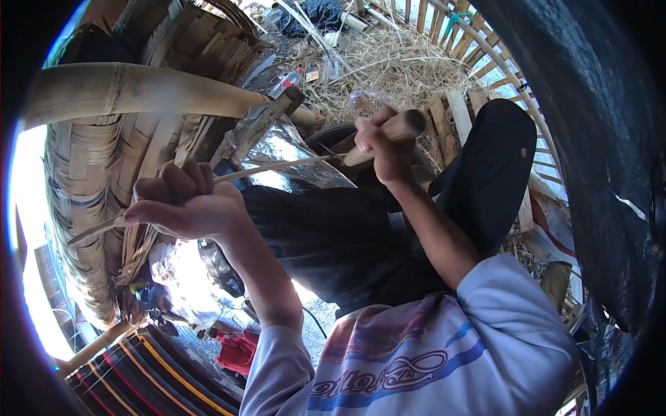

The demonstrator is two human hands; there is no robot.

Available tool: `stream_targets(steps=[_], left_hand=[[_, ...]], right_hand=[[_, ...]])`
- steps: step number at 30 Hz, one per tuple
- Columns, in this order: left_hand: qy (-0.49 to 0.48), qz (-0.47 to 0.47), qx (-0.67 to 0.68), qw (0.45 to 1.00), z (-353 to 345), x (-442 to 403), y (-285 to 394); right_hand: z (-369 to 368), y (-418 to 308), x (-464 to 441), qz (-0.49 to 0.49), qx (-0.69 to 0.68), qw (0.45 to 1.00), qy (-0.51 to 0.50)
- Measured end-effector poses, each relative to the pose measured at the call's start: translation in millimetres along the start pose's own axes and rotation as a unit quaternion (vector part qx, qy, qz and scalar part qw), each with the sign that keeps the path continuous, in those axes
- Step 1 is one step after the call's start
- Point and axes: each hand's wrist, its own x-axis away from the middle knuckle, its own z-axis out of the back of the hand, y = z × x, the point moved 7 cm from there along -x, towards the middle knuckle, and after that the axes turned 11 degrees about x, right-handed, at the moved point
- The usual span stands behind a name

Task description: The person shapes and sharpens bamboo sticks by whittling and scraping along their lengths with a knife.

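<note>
A thin, pale strip of bamboo or wood (277, 166) runs from the left to the middle of the view. My left hand (184, 201) is closed round it, and its flat end sticks out beyond the thumb. My right hand (385, 149) grips a thick wooden handle (402, 126) with fingers wrapped round it. A narrow dark blade (327, 149) shows beside the handle, close to the strip's right end. Whether blade and strip touch is hard to tell.
A thick bamboo pole (152, 90) crosses the upper left, above woven baskets (83, 166). Plastic bottles (288, 82) and straw (395, 62) lie ahead. Slatted bamboo (517, 76) curves round the upper right. Dark plastic sheeting (583, 125) hangs at the right. Striped cloth (152, 374) lies lower left.
</note>
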Motion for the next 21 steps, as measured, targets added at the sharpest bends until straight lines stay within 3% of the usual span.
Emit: stream_targets(steps=[2, 6, 8, 10, 11, 14, 16, 18, 20, 21], left_hand=[[-0.020, -0.013, -0.023, 0.999, -4.4, -1.2, -0.9], [-0.008, 0.019, -0.018, 1.000, 0.1, -5.7, -5.9], [-0.012, 0.005, 0.014, 1.000, -0.8, -6.2, -6.6], [-0.023, 0.002, 0.003, 1.000, -5.5, -4.1, -4.3], [-0.032, -0.004, -0.007, 0.999, -9.7, -3.8, -3.2], [-0.033, 0.003, 0.005, 0.999, -9.5, -3.9, -5.2], [-0.035, 0.001, 0.011, 0.999, -11.0, -4.4, -4.1], [-0.033, 0.004, 0.013, 0.999, -10.5, -0.9, -4.3], [-0.033, -0.004, 0.008, 0.999, -13.8, -0.5, -2.3], [-0.033, -0.006, 0.013, 0.999, -14.9, -0.2, -1.9]], right_hand=[[7.8, 28.2, -0.6, -0.025, 0.089, 0.996, 0.008], [9.7, -21.3, -11.2, -0.041, -0.200, 0.978, 0.033], [2.6, -33.9, -6.8, -0.030, -0.198, 0.979, 0.019], [3.7, 17.3, -0.2, -0.053, -0.030, 0.998, 0.007], [7.7, 39.9, -1.9, 0.009, 0.058, 0.998, 0.008], [12.1, 52.8, -14.5, -0.028, 0.084, 0.996, 0.030], [7.0, 16.5, -15.9, -0.062, 0.027, 0.997, 0.039], [1.6, -8.8, -13.7, -0.009, -0.194, 0.981, 0.024], [5.9, 25.0, -7.4, -0.006, -0.188, 0.982, 0.022], [13.5, 55.3, -4.6, 0.039, 0.023, 0.999, 0.017]])
